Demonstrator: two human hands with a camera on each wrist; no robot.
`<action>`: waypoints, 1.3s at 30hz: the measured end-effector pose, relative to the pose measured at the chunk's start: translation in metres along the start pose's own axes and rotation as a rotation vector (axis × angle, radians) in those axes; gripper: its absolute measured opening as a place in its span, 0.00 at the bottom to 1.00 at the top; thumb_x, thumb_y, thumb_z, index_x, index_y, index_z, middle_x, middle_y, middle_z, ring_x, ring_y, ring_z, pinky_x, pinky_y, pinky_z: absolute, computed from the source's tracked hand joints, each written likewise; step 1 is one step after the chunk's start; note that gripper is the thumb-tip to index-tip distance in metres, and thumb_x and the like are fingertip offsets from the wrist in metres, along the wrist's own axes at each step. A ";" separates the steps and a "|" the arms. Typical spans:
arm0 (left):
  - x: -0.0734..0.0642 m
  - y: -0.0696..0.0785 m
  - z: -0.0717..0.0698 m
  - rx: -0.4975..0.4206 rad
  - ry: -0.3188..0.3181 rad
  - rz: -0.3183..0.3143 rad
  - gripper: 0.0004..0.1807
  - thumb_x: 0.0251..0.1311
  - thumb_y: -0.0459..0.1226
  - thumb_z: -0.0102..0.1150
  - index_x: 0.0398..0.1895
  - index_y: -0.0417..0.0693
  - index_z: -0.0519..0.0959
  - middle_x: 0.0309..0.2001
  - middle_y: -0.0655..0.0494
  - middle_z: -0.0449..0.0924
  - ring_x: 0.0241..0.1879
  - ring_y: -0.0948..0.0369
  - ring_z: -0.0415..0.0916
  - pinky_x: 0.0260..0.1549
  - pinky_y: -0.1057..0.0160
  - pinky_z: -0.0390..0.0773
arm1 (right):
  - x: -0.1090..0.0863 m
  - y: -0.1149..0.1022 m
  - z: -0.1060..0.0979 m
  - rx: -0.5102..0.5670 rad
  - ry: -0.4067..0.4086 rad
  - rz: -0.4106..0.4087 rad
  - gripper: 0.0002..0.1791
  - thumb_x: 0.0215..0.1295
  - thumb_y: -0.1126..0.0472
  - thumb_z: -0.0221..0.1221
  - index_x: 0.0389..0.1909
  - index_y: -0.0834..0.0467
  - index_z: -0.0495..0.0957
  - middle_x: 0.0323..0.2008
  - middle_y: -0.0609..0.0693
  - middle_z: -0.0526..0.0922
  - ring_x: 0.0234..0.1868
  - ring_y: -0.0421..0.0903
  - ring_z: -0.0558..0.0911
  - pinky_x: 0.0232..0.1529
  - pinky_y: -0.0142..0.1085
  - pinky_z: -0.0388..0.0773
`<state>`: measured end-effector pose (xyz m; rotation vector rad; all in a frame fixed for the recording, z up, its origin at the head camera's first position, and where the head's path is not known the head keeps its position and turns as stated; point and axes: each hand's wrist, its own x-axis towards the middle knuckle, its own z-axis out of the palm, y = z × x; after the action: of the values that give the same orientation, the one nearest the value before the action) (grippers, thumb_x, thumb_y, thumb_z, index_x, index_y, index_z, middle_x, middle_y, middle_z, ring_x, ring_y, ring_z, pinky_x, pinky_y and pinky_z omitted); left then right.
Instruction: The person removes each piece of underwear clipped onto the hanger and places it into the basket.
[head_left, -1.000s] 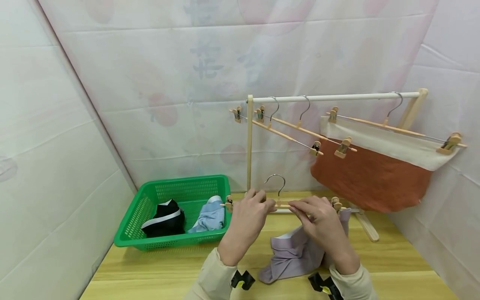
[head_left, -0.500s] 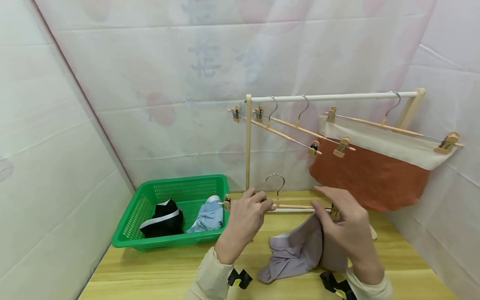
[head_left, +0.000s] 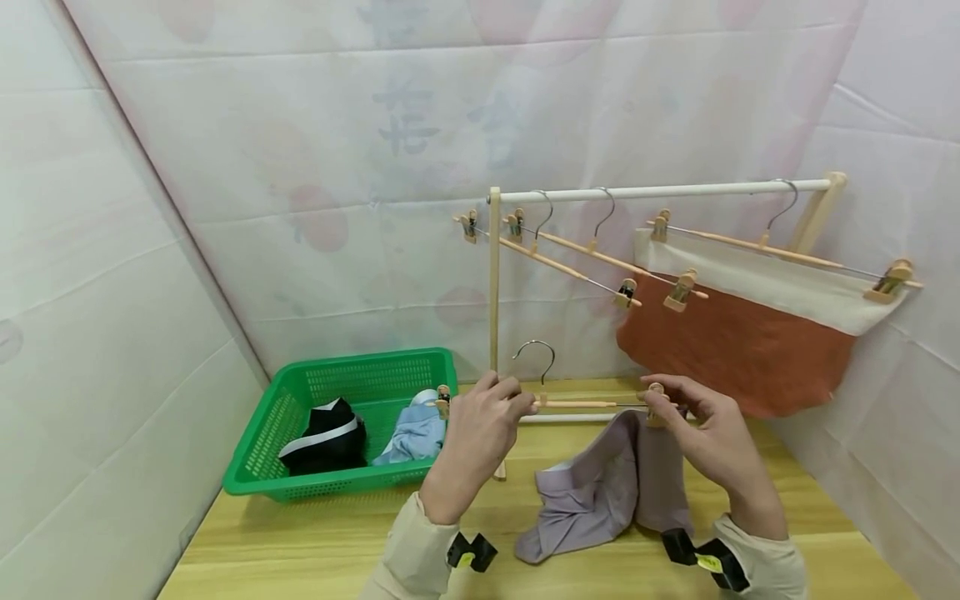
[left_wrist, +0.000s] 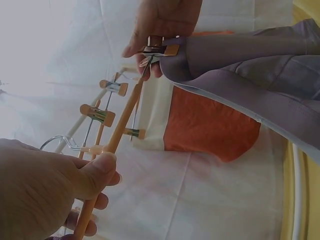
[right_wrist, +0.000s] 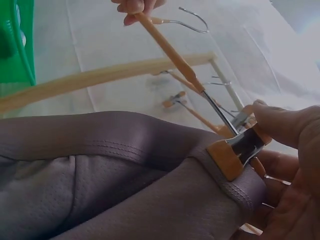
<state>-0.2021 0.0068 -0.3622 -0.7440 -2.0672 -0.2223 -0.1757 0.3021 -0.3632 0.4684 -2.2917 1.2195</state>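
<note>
My left hand [head_left: 480,433] grips the wooden bar of a clip hanger [head_left: 573,405] near its middle, beside the metal hook [head_left: 536,346]. At the hanger's right end, my right hand [head_left: 716,433] pinches the clip [right_wrist: 242,150] with the thumb on its upper end and the other fingers behind. That clip bites the stitched edge of a lavender garment [head_left: 592,500], which hangs down from it and slumps in folds on the table. The hanger's left clip [head_left: 443,400] has no cloth in it and overlaps the basket's edge in the head view.
A green basket [head_left: 337,485] at left holds a black-and-white garment [head_left: 326,437] and a light blue one [head_left: 414,433]. Behind stands a rack with a white rail [head_left: 667,191], bearing two bare clip hangers [head_left: 558,265] and a hanger with a rust-and-cream cloth [head_left: 735,350].
My right hand has left the hanger's bar and moved right to the clip holding the lavender garment. My left hand keeps its grip, and the hanger has shifted slightly left.
</note>
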 end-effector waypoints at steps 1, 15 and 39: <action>0.000 0.000 0.000 -0.001 0.001 -0.001 0.07 0.60 0.48 0.67 0.26 0.60 0.87 0.27 0.65 0.81 0.29 0.63 0.75 0.12 0.67 0.72 | 0.000 0.000 0.000 0.015 -0.001 0.006 0.11 0.72 0.66 0.60 0.50 0.51 0.84 0.34 0.45 0.83 0.30 0.36 0.77 0.25 0.31 0.72; -0.003 -0.002 0.000 0.014 0.007 -0.001 0.09 0.62 0.48 0.65 0.26 0.61 0.85 0.28 0.65 0.81 0.25 0.63 0.67 0.12 0.71 0.60 | 0.002 0.004 0.008 0.229 0.019 0.102 0.07 0.74 0.67 0.57 0.46 0.67 0.78 0.38 0.42 0.84 0.36 0.38 0.82 0.33 0.29 0.77; -0.002 -0.002 0.000 0.016 0.002 -0.010 0.06 0.60 0.47 0.67 0.28 0.61 0.87 0.29 0.64 0.81 0.27 0.62 0.70 0.13 0.69 0.69 | 0.003 0.006 0.007 0.236 -0.030 0.071 0.06 0.75 0.67 0.56 0.47 0.66 0.77 0.40 0.47 0.83 0.39 0.39 0.83 0.39 0.28 0.78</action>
<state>-0.2031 0.0043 -0.3634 -0.7233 -2.0687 -0.2120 -0.1831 0.2992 -0.3690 0.4945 -2.2155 1.5368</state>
